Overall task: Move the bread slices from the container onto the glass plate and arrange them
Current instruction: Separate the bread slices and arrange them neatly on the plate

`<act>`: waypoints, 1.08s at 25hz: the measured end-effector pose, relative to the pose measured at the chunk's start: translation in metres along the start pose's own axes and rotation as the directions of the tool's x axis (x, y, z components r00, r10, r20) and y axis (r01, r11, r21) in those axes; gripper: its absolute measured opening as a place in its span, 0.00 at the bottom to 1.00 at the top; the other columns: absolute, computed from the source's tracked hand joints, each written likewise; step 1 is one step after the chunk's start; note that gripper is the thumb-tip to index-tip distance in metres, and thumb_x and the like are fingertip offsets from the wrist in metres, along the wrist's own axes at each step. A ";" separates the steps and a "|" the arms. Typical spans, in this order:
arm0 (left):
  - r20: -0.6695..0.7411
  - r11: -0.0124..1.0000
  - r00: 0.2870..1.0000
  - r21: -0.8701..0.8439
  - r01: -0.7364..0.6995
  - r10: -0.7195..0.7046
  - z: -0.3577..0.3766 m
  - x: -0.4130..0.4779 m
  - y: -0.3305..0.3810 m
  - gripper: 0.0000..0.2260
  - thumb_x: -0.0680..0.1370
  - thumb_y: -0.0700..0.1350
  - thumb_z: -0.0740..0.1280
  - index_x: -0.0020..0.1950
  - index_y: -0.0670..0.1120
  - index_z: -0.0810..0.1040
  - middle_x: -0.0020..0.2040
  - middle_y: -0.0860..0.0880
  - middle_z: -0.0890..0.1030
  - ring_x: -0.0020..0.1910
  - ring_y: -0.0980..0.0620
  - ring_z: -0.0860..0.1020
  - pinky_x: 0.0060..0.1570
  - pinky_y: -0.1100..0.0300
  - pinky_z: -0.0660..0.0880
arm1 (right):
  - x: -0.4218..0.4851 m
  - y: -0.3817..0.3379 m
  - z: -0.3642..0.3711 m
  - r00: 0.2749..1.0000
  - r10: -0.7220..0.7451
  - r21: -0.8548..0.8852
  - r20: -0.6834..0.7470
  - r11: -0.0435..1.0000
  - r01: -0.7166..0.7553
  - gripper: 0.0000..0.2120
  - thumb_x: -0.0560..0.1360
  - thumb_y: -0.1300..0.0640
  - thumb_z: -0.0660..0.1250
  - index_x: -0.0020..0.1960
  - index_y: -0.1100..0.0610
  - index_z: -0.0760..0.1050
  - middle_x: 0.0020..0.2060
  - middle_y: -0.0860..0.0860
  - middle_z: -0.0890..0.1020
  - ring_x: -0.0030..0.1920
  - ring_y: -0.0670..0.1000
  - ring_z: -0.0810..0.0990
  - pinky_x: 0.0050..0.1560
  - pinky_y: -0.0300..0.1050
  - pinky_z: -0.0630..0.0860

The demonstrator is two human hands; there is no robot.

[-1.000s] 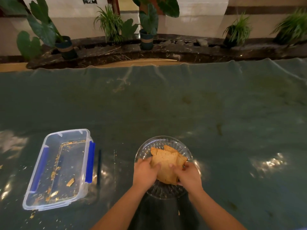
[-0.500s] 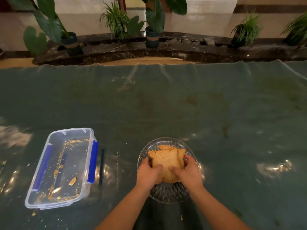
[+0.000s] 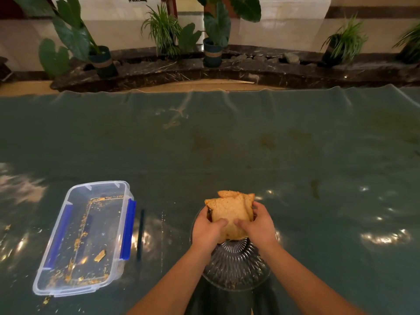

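The left hand (image 3: 208,229) and right hand (image 3: 259,226) clasp a stack of bread slices (image 3: 230,212) from either side, thumbs pressed on top, over the far part of the ribbed glass plate (image 3: 236,267). At nine o'clock on the desk (image 3: 250,151), the clear container (image 3: 84,238) with blue clips holds only crumbs.

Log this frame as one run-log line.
stage: arranging | both hands, left hand and right hand, grip bread slices over glass plate | container: crumbs only
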State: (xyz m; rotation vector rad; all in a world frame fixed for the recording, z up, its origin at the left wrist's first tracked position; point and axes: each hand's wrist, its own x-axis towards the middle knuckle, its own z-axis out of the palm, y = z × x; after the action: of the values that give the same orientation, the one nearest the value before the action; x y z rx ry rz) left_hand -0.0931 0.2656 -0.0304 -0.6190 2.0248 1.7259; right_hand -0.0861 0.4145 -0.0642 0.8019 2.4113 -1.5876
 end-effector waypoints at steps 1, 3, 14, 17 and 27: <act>0.005 1.000 1.000 0.001 -0.001 0.001 0.000 0.000 -0.001 0.22 0.70 0.40 0.72 0.63 0.53 0.76 0.54 0.52 0.83 0.54 0.49 0.81 0.56 0.43 0.79 | 0.001 0.001 0.000 1.000 -0.004 -0.008 0.001 1.000 0.004 0.38 0.65 0.56 0.79 0.71 0.53 0.67 0.57 0.45 0.77 0.56 0.48 0.77 0.56 0.52 0.79; 0.009 1.000 1.000 -0.008 0.008 -0.008 -0.002 0.002 -0.004 0.23 0.70 0.40 0.72 0.64 0.52 0.76 0.54 0.52 0.83 0.53 0.50 0.81 0.56 0.44 0.80 | 0.002 0.003 0.000 1.000 -0.014 -0.019 0.005 1.000 0.014 0.38 0.65 0.56 0.79 0.71 0.53 0.67 0.55 0.43 0.77 0.55 0.47 0.77 0.54 0.50 0.79; -0.072 0.995 0.994 -0.043 -0.091 0.088 -0.001 -0.007 -0.009 0.23 0.70 0.38 0.70 0.62 0.55 0.75 0.53 0.57 0.82 0.52 0.57 0.81 0.52 0.54 0.80 | -0.008 -0.004 -0.001 0.994 -0.076 -0.012 -0.076 0.997 0.075 0.35 0.65 0.59 0.79 0.69 0.52 0.69 0.56 0.48 0.81 0.53 0.48 0.81 0.50 0.48 0.80; -0.065 0.993 0.992 -0.047 -0.111 0.108 -0.003 -0.017 -0.013 0.24 0.70 0.38 0.71 0.59 0.62 0.73 0.51 0.61 0.81 0.49 0.63 0.80 0.43 0.68 0.76 | -0.021 -0.002 -0.009 0.995 -0.057 0.066 -0.079 0.996 0.062 0.31 0.65 0.58 0.78 0.65 0.47 0.70 0.49 0.41 0.80 0.47 0.41 0.80 0.40 0.39 0.77; -0.019 0.997 1.000 -0.074 0.005 -0.007 -0.011 -0.046 -0.057 0.23 0.71 0.35 0.70 0.60 0.58 0.77 0.51 0.57 0.84 0.49 0.62 0.82 0.47 0.62 0.77 | -0.068 0.043 -0.012 1.000 0.003 0.090 -0.031 0.996 0.000 0.30 0.66 0.57 0.79 0.65 0.45 0.71 0.51 0.41 0.79 0.50 0.44 0.80 0.46 0.51 0.83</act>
State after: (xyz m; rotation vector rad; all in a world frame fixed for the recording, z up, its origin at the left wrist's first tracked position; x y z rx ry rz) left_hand -0.0230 0.2504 -0.0488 -0.6676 1.9772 1.8053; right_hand -0.0050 0.4139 -0.0668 0.8499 2.3738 -1.7069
